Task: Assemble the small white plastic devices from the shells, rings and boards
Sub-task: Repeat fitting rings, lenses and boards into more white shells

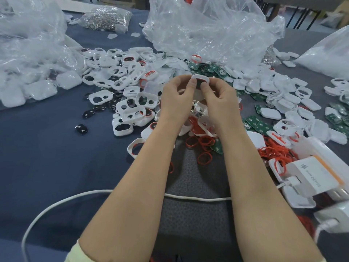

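Observation:
Both hands meet above the middle of the table around one white shell (pixel 200 78) that has a red ring and a dark insert inside it. My left hand (pixel 177 99) pinches its left side, thumb pressed on the dark insert. My right hand (pixel 220 101) pinches its right side, thumb on the insert too. Loose white shells (pixel 122 127) lie spread to the left, red rings (pixel 204 143) pile up just under my wrists, and green boards (pixel 258 125) lie to the right.
Clear plastic bags (pixel 207 29) of parts stand at the back and left. Black oval inserts (pixel 81 128) dot the blue cloth (pixel 47 157). A white charger (pixel 319 176) and its cable (pixel 196 198) lie at the right and across the front.

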